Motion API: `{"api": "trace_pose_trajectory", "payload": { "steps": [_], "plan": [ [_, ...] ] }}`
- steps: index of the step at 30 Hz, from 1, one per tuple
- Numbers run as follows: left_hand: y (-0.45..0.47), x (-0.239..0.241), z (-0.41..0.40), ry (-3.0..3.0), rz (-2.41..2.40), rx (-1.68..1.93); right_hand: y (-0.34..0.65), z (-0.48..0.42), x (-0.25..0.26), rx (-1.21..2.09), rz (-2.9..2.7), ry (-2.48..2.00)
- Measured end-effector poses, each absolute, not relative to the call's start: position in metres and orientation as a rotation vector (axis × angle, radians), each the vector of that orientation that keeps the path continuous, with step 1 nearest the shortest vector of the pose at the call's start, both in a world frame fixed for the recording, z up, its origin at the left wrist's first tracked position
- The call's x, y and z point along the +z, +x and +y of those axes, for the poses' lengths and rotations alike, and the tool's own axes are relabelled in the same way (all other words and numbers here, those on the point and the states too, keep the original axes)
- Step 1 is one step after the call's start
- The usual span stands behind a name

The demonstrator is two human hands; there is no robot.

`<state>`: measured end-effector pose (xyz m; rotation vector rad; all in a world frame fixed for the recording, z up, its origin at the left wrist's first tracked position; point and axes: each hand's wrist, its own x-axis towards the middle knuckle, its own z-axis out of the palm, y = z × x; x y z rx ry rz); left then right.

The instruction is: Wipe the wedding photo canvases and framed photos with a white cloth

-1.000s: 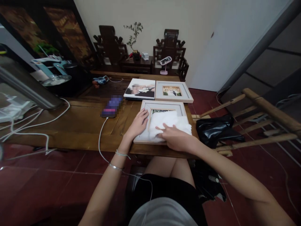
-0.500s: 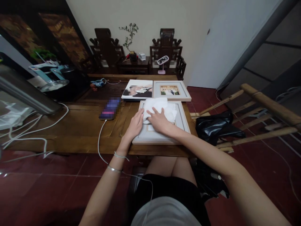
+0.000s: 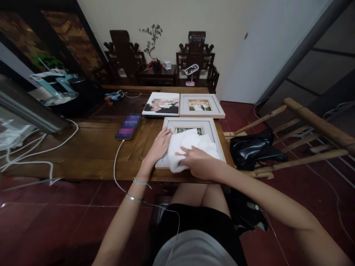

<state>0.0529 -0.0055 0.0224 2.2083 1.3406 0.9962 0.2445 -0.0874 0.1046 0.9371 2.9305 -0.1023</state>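
Note:
A light wooden picture frame (image 3: 218,142) with a grey mat lies flat at the table's front edge, the top of its small photo (image 3: 191,130) showing. Over its lower middle, a folded white cloth (image 3: 188,146) covers the rest of that photo. My right hand (image 3: 198,160) presses on the cloth and grips it, fingers bent toward the left. On the frame's left side rests my left hand (image 3: 161,145), flat with fingers stretched out, close beside the cloth.
Behind lie a second framed photo (image 3: 199,105) and a photo panel (image 3: 161,104). A phone (image 3: 127,127) on a white charging cable (image 3: 114,162) is to the left. A bamboo chair (image 3: 316,138) holding a black bag (image 3: 251,149) stands at the right.
My right hand has drawn the white cloth down the frame toward me, uncovering the top of the photo. My left hand stays at the frame's left side.

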Motion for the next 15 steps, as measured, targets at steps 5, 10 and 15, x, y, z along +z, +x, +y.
{"api": "trace_pose_trajectory", "payload": {
  "steps": [5,10,15],
  "plan": [
    [0.052,0.016,-0.002,2.316,1.336,0.981,0.272,-0.112,0.116,-0.093,2.803,1.165],
    [0.052,0.013,-0.001,2.307,1.346,1.007,0.252,-0.112,0.107,-0.022,2.861,1.111],
    [0.050,0.015,-0.001,2.285,1.315,1.012,0.226,-0.103,0.091,0.073,2.976,1.038]
  ]
}}
